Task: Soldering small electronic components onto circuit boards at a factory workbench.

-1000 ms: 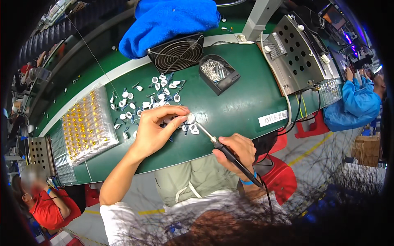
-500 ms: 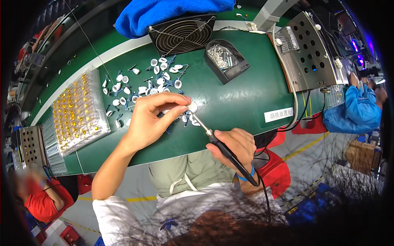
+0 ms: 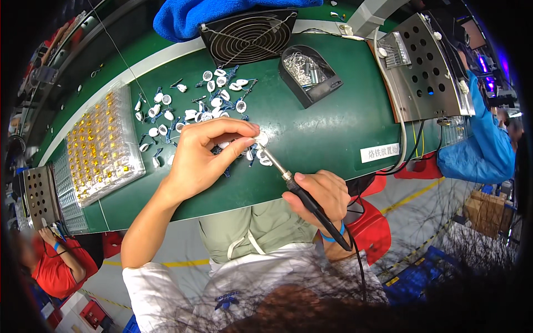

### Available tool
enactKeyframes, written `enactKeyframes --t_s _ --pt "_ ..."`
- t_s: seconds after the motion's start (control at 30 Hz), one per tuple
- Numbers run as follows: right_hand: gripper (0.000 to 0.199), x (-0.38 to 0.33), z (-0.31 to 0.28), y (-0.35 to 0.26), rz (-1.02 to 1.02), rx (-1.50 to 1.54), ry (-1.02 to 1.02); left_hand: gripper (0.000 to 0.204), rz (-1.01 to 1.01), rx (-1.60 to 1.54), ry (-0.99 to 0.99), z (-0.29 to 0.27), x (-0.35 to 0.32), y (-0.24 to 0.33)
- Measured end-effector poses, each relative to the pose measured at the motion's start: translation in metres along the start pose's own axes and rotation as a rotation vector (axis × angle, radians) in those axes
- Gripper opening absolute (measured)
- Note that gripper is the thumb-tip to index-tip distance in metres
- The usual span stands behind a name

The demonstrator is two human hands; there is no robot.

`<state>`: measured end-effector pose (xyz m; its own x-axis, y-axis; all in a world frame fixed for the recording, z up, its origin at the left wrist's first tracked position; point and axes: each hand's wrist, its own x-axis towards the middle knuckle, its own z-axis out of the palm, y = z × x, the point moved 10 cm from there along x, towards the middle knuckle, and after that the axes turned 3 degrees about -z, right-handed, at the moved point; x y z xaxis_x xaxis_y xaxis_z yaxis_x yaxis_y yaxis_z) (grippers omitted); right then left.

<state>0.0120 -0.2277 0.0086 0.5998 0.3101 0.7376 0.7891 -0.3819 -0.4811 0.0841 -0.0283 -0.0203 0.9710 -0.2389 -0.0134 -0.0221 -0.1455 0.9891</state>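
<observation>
Over the green workbench (image 3: 344, 119), my left hand (image 3: 202, 152) pinches a small round white part (image 3: 262, 137) between thumb and forefinger. My right hand (image 3: 325, 197) grips a soldering iron (image 3: 307, 201) by its black handle, its cable trailing down past my wrist. The iron's metal tip meets the white part or sits right beside it; the exact contact is too small to make out. Beyond my left hand, several small white oval pieces with dark blue wires (image 3: 225, 95) lie scattered, and a few more are partly covered by that hand.
A clear tray (image 3: 136, 164) of yellow-topped pieces stands at left. At the back are a black fan (image 3: 250, 39), a blue towel (image 3: 222, 14) and a black bin (image 3: 321, 97) of metal bits. A perforated metal box (image 3: 425, 66) stands right. Co-workers (image 3: 66, 266) sit at both sides.
Both hands keep their holds, with the iron's tip still at the white part. The view has shifted slightly. The co-worker at right has raised an arm; the one at left has a hand by the bench.
</observation>
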Motion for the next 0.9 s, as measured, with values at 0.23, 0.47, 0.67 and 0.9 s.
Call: enactKeyframes --t_s 0.23,0.47,0.67,0.9 --pt "0.038 -0.0070 -0.0048 0.0074 0.054 0.008 0.014 0.015 0.055 0.013 -0.012 0.0010 -0.0007 0.0043" --pt "0.036 -0.0053 -0.0045 0.0078 0.063 0.024 0.021 0.035 0.014 -0.010 -0.034 0.0037 -0.0023 0.0016" --pt "0.037 0.0003 0.0008 0.0049 0.039 0.011 -0.034 0.040 0.009 0.027 -0.061 0.0041 -0.0025 0.0034" --pt "0.038 0.0015 0.0027 0.0028 0.008 0.032 -0.033 0.039 0.043 0.071 -0.063 0.0047 -0.0025 0.0059"
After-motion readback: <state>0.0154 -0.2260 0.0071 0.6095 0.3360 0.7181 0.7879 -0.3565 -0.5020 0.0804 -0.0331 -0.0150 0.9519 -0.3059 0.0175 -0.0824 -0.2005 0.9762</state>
